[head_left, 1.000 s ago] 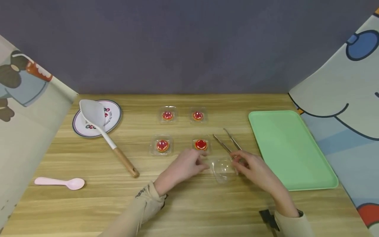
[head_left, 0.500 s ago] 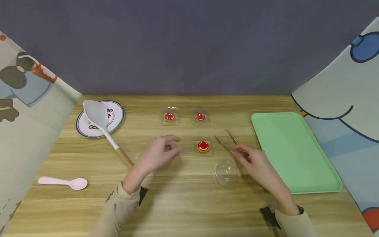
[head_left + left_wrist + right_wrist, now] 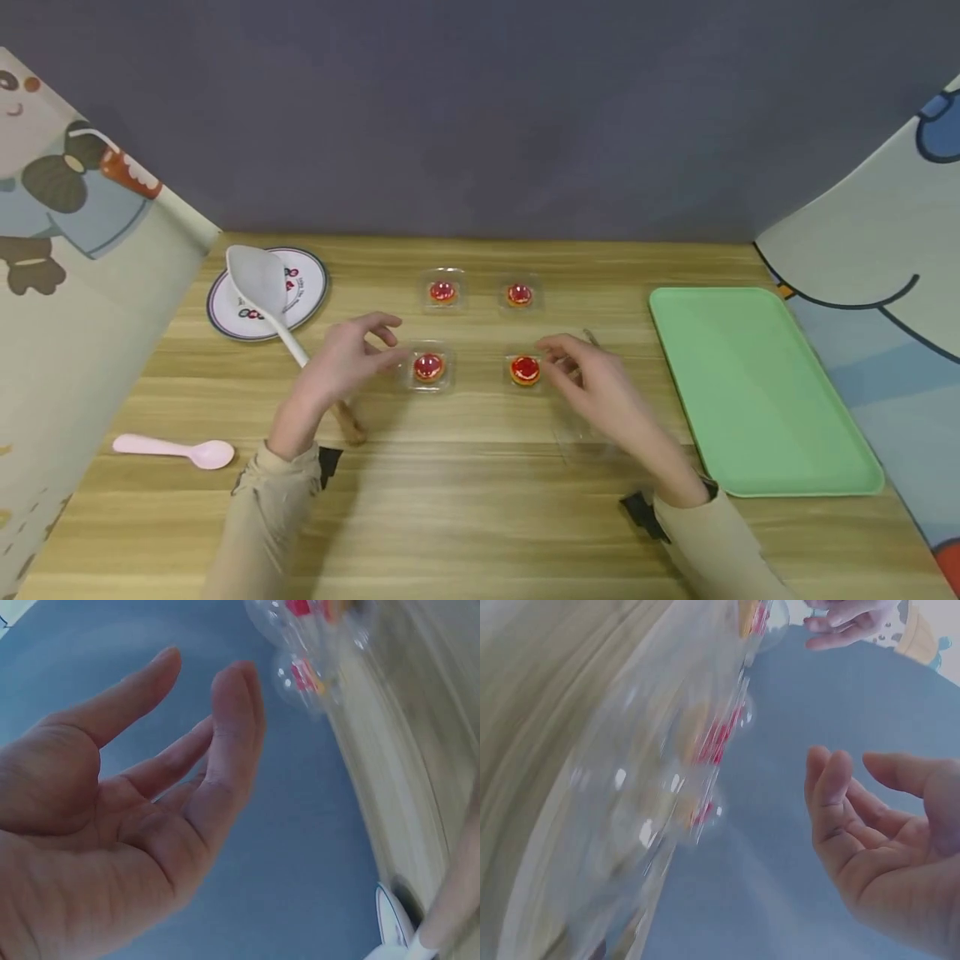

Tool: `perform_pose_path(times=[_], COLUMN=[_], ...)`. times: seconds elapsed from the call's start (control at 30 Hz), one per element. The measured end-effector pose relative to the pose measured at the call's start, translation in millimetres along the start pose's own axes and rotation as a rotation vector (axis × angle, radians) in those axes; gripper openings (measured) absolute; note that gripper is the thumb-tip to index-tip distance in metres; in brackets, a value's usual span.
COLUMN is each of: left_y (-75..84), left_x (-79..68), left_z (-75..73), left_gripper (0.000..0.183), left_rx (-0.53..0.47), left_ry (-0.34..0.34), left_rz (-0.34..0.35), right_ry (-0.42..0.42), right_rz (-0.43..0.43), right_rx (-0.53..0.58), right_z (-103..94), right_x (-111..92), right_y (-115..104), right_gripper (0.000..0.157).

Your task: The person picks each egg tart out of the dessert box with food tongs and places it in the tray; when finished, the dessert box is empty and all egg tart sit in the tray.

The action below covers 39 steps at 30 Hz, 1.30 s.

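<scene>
- Space shows between thumb and bent fingers of the left hand in the left wrist view, a moderate gap holding nothing; the head view gives mainly its back.
- The right hand is also holding nothing: the right wrist view shows thumb and fingertips a narrow gap apart, plainer than from above.
- The front left tart sits in a clear container on the bench, just beside the left hand's fingertips; whether they touch the container cannot be told from above.
- The front right tart sits just beside the right hand's fingertips.
- Both tarts face red side up and look round from above, about as long as wide.
- Both wrist views catch clear domes side-on, bulging away from the bench; the head view flattens them. The right wrist view is blurred.
- A metal tip shows beyond the right hand, pointing toward the back and slightly left; the rest is hidden.
- A spatula lies with its blade over a plate, its long axis slanting from back left to front right, passing under the left hand.
- Only the head view shows the pink spoon, bowl toward the right, and the green tray, longer from front to back.
</scene>
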<state>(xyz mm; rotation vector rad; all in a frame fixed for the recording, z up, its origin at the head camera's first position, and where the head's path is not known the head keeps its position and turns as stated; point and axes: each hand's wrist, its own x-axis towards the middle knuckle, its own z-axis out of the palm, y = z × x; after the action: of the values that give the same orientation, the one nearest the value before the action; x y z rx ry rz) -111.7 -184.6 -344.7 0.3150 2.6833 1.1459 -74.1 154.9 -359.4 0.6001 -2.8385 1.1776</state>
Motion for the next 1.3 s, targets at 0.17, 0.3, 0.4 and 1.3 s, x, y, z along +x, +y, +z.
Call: perform_pose_path(times=[0.17,0.3,0.4,1.3], left_y=[-6.0,-9.5,-11.1,-26.4], left_x=[2.8,5.0,5.7,12.0], left_z=[-4.1,-4.7,-4.2,7.8], left_gripper=[0.055,0.059,0.061,0.067], left_rx=[0.041,0.049,0.041,0.039], left_ry=[-0.039,-0.076,-0.104,-0.215], left_rz=[-0.006,0.0,-0.003,-0.048], right_ry=[-0.026,-0.06,-0.092,-0.149], right_rz=[-0.013,-0.007,-0.006,0.082], right_rx=[0.038,0.058,0.072,-0.032], right_z=[11.6,21.2,30.2,94.0], right_x=[17.5,31.4,40.9,83.5], right_y=[-9.3,-17.3,-23.4,-40.8], right_gripper=[0.026,0.028,0.029,0.039])
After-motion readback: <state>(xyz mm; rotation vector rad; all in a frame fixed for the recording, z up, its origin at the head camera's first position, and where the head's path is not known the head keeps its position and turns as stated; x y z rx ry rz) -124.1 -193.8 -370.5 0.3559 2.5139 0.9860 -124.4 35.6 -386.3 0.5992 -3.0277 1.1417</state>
